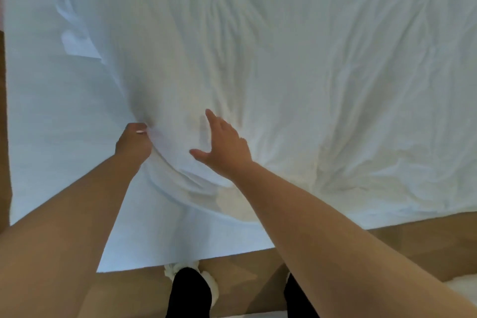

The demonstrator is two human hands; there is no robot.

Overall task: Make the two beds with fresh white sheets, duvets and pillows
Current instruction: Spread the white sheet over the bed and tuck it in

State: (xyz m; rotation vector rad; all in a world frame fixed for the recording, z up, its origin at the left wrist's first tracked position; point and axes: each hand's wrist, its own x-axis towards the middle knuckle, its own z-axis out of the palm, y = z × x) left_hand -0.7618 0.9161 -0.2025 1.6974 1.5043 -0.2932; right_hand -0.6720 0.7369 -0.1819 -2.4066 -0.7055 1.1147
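Both forearms (64, 214) stretch forward over the white sheet (309, 59), which lies spread out below me. My left hand (133, 143), I think, pinches a fold; my right hand (225, 148) is open, fingers straight.

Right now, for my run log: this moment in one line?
left hand: grips white sheet | right hand: open, fingers spread | sheet: wrinkled, bunched at left hand

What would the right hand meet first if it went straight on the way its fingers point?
Probably only more of the wrinkled white sheet: the open right hand points away over it, and nothing else lies in that line. Whether it touches the sheet is unclear.
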